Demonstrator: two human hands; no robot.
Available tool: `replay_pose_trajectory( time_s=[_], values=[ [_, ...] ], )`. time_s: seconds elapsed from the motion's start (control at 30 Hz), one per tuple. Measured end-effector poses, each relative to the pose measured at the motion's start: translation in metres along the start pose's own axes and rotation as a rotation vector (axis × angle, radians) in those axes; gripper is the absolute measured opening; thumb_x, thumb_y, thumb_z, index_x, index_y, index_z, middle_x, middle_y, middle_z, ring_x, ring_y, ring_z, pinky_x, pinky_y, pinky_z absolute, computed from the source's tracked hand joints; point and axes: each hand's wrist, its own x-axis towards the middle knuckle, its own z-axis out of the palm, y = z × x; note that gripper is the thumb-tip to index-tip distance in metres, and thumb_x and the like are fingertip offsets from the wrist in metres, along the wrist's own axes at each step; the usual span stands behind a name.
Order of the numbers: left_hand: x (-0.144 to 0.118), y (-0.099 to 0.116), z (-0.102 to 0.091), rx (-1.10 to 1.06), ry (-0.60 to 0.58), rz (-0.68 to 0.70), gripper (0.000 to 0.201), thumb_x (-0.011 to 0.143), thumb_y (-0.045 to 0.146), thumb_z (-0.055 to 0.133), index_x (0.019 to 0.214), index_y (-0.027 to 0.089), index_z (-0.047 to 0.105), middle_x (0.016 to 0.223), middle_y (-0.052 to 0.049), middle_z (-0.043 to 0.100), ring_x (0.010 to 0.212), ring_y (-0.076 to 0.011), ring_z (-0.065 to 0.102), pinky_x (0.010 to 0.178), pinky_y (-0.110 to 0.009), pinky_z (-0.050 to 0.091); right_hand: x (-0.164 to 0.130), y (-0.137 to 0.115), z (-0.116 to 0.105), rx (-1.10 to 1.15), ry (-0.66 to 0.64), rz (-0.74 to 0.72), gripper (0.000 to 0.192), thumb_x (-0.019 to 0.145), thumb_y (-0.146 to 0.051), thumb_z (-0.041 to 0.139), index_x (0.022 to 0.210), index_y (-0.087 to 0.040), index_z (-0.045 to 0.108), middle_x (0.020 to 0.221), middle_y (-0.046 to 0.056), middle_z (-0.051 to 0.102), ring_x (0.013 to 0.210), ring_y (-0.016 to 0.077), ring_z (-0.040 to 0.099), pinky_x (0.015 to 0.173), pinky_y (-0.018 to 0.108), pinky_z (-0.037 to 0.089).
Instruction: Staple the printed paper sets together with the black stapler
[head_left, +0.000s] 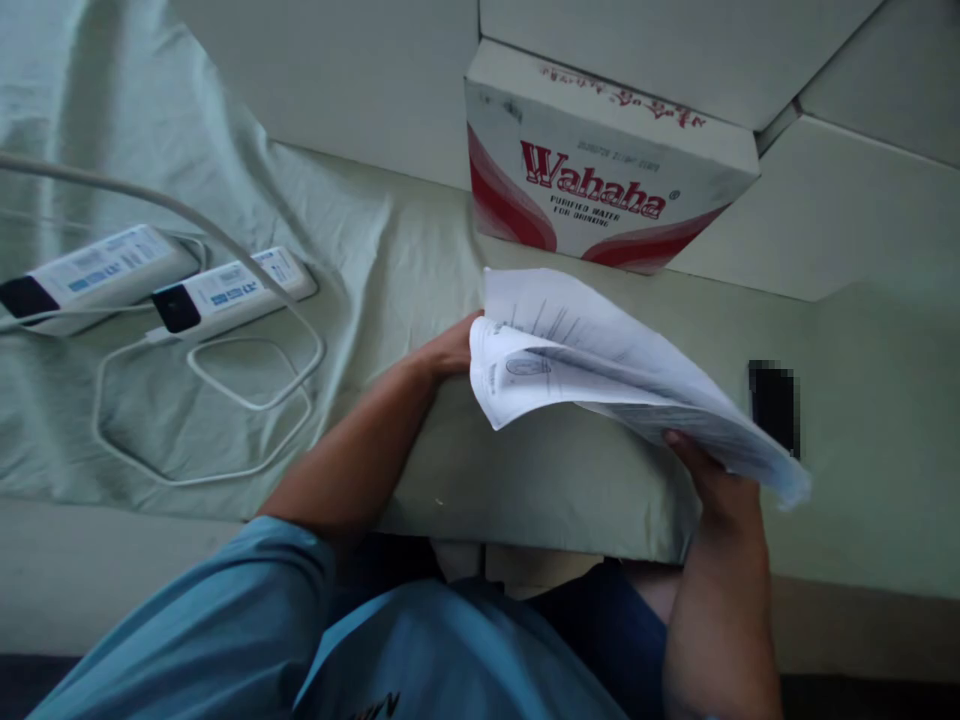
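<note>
A stack of printed white papers point(600, 370) hangs above a pale green cloth-covered surface point(540, 480). My left hand point(450, 350) grips the papers' left edge, mostly hidden behind the sheets. My right hand point(712, 480) holds the stack from below at its right end, fingers under the pages. The top sheets curve upward and apart from the lower ones.
A white and red Wahaha carton point(600, 160) stands just behind the papers against the wall. Two white power strips point(225, 295) with looped cables point(247, 400) lie at the left. A small dark object point(772, 405) sits to the right of the papers.
</note>
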Motion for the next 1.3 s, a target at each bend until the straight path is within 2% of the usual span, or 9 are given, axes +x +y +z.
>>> replay_pose_trajectory(
  time_s=[0.13,0.27,0.37,0.5,0.7,0.93,1.07,1.17,1.3],
  values=[
    [0.001,0.0,0.006,0.103,-0.105,-0.013,0.038,0.068,0.044,0.092,0.09,0.017,0.079,0.091,-0.009,0.079,0.095,-0.0302,0.073,0.088,-0.042,0.061,-0.002,-0.005,0.013,0.037,0.095,0.09,0.057,0.054,-0.052,0.103,0.097,-0.022,0.081,0.096,0.01,0.084,0.103,0.0345,0.078,0.099,0.059,0.065],
    [0.003,0.006,0.014,0.13,-0.047,0.031,0.044,0.075,0.052,0.09,0.097,0.016,0.08,0.1,-0.012,0.082,0.095,-0.0276,0.074,0.096,-0.044,0.062,0.0,-0.012,0.023,0.103,0.024,0.061,0.056,0.069,-0.046,0.098,0.117,-0.024,0.079,0.114,0.009,0.083,0.123,0.0329,0.074,0.117,0.062,0.054],
    [0.001,0.007,0.015,0.012,-0.022,-0.099,0.054,0.087,0.067,0.079,0.096,0.014,0.082,0.093,-0.016,0.083,0.084,-0.0284,0.078,0.079,-0.04,0.066,-0.001,-0.011,0.021,0.183,-0.038,0.012,0.053,0.075,-0.044,0.096,0.121,-0.024,0.078,0.117,0.008,0.083,0.126,0.0317,0.073,0.12,0.061,0.052],
    [-0.004,0.01,0.006,-0.111,-0.075,-0.206,0.054,0.089,0.068,0.079,0.09,0.014,0.083,0.082,-0.016,0.082,0.067,-0.0258,0.077,0.058,-0.032,0.063,0.004,-0.003,-0.001,0.16,-0.193,0.162,0.051,0.069,-0.052,0.098,0.108,-0.025,0.081,0.107,0.009,0.085,0.113,0.0344,0.077,0.106,0.059,0.061],
    [-0.006,0.031,0.005,0.157,-0.375,-0.303,0.058,0.085,0.071,0.079,0.064,0.017,0.072,0.059,-0.007,0.069,0.046,-0.0173,0.059,0.042,-0.027,0.042,0.024,-0.01,-0.024,0.317,-0.209,0.189,0.076,0.069,-0.082,0.083,0.122,-0.028,0.079,0.114,0.012,0.084,0.105,0.0352,0.08,0.092,0.055,0.065],
    [-0.004,0.043,0.039,0.298,-0.576,-0.252,0.046,0.086,0.055,0.081,0.057,0.021,0.071,0.055,-0.001,0.065,0.047,-0.0146,0.053,0.047,-0.027,0.036,0.007,-0.018,0.032,0.193,-0.577,0.131,0.08,0.068,-0.068,0.095,0.135,-0.029,0.076,0.125,0.01,0.082,0.108,0.0297,0.078,0.093,0.043,0.063],
    [-0.004,0.039,0.044,0.333,-0.624,-0.266,0.044,0.09,0.054,0.077,0.061,0.021,0.072,0.06,-0.003,0.07,0.05,-0.016,0.059,0.051,-0.027,0.04,-0.001,-0.01,0.057,-0.004,-0.454,0.028,0.041,0.09,-0.063,0.08,0.104,-0.024,0.083,0.097,0.003,0.081,0.085,0.0206,0.072,0.077,0.032,0.056],
    [-0.004,0.038,0.037,0.321,-0.608,-0.246,0.024,0.089,0.046,0.078,0.086,0.022,0.082,0.081,-0.004,0.081,0.068,-0.0197,0.072,0.061,-0.026,0.048,0.001,-0.002,0.061,-0.098,-0.331,0.067,0.048,0.093,-0.066,0.073,0.076,-0.021,0.073,0.065,-0.002,0.063,0.062,0.0149,0.054,0.058,0.027,0.042],
    [-0.003,0.038,0.027,0.348,-0.527,-0.212,0.019,0.082,0.036,0.079,0.096,0.023,0.08,0.085,-0.001,0.08,0.073,-0.02,0.072,0.067,-0.027,0.049,0.008,0.007,0.056,-0.078,-0.247,0.175,0.055,0.084,-0.075,0.076,0.072,-0.021,0.07,0.059,-0.003,0.059,0.056,0.0161,0.051,0.052,0.028,0.04]
  ],
)
